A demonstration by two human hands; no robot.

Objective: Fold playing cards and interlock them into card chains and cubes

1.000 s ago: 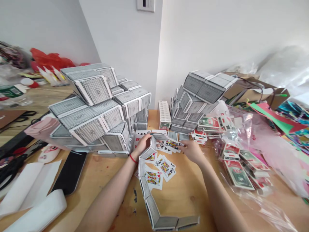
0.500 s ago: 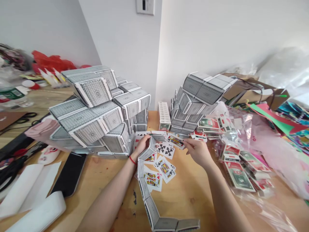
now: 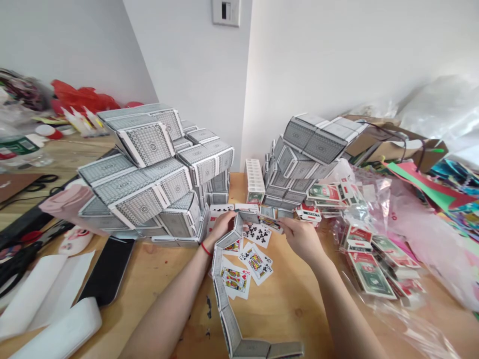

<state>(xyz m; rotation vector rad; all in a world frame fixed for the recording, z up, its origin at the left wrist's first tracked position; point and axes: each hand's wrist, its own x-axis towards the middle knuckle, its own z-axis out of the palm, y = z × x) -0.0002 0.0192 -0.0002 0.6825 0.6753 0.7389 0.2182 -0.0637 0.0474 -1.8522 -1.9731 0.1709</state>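
Fingers (image 3: 290, 225) (right), card (image 3: 271, 223) now more edge-on

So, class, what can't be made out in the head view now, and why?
In the head view:
Left hand: fingers partly hidden behind the folded card strip.
Card in the right hand: face too steeply angled to read.
Green-labelled bottle: cut off by the left edge.
Card boxes: fine print too small.

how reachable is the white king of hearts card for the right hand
Probably yes: the king lies face-up, only flat cards and wooden table between, though the right hand pinches another card.
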